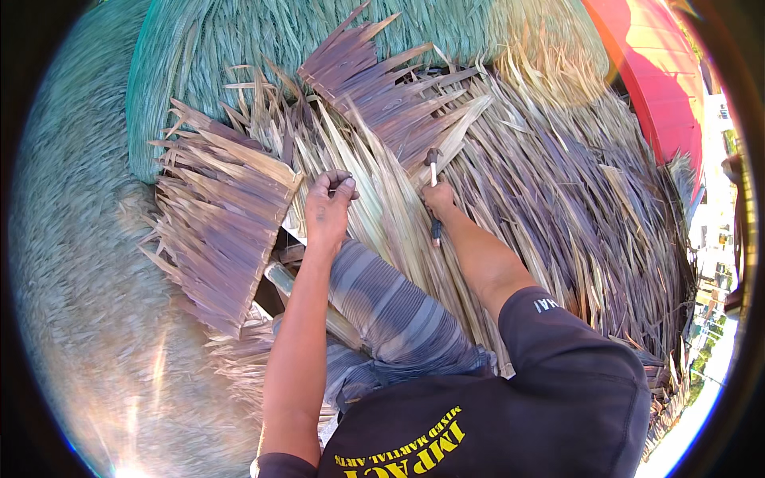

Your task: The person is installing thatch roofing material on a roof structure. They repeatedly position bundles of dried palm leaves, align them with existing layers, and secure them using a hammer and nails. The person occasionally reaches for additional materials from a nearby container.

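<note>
A hammer [433, 169] is gripped around its shaft by my right hand [438, 199]. Its dark head points away from me and its dark grip end toward me, over pale dry thatch leaves [382, 207]. To the left, my left hand [331, 203] is raised with thumb and fingertips pinched together; whatever they hold, if anything, is too small to make out. Beside that hand lies a loose thatch panel [223, 215] of brown dry leaves with a stitched straight edge. Farther off, a second thatch panel [382, 88] rests askew on the roof.
Green netting [319, 32] covers thatch at the far side. A red metal roof [657, 72] stands at the far right. Grey-brown thatch slopes away at left [96, 279] and right [574, 207]. Near my striped-clothed leg [398, 287], a pole [280, 277] shows beside a dark gap.
</note>
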Available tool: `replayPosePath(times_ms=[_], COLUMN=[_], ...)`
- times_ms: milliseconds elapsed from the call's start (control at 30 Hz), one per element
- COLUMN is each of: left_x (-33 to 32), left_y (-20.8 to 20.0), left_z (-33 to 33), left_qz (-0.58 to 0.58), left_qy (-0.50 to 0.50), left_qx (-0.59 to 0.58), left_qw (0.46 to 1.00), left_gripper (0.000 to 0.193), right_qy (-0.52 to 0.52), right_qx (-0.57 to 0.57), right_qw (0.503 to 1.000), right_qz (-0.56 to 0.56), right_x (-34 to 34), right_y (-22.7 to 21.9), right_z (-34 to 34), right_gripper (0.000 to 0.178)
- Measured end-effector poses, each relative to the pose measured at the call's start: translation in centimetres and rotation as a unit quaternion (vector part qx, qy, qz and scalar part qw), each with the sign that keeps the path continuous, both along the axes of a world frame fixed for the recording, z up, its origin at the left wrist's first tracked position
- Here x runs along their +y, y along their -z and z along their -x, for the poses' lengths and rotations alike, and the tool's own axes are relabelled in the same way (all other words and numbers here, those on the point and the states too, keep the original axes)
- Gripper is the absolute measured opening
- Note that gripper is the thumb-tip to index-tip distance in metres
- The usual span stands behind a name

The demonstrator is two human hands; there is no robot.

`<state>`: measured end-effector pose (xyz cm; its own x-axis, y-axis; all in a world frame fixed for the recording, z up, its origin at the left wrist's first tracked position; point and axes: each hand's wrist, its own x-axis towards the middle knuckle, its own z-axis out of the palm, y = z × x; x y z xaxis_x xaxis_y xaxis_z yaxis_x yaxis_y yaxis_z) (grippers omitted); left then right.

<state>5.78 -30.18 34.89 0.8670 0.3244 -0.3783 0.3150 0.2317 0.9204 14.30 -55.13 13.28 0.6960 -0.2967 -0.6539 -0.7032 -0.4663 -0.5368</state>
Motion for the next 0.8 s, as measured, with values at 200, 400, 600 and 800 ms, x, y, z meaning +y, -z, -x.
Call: replayPosePath(times_ms=[200,400,600,800], left_x=[0.6,1.0,0.8,1.8], left_y=[-0.2,0.1,1.1,2.4], left_z=[0.6,0.5,-0.6,-0.1], left_qz=[-0.001,0.042,0.043,0.126], left_qy=[0.001,-0.034,0.033,-0.066], left_qx=[-0.002,0.008,0.001,-0.002], left_qw=[1.0,0.999,0.999,0.99], left_gripper=[0.018,0.02,0.021,0.02], right_qy=[0.186,0.284,0.136,0.157], right_qx=[0.031,0.136,0.085,0.0], right_qw=[0.968,0.871,0.902,0.87], right_qz=[-0.164,-0.377,-0.4,-0.468], right_x=[2.6,0.1,0.4,6.0], right_y=[0.6,-2.2,-6.3,-14.8], right_z=[0.2,-1.2,-1.3,-1.1], right_gripper=[0.029,0.025,0.035,0.033])
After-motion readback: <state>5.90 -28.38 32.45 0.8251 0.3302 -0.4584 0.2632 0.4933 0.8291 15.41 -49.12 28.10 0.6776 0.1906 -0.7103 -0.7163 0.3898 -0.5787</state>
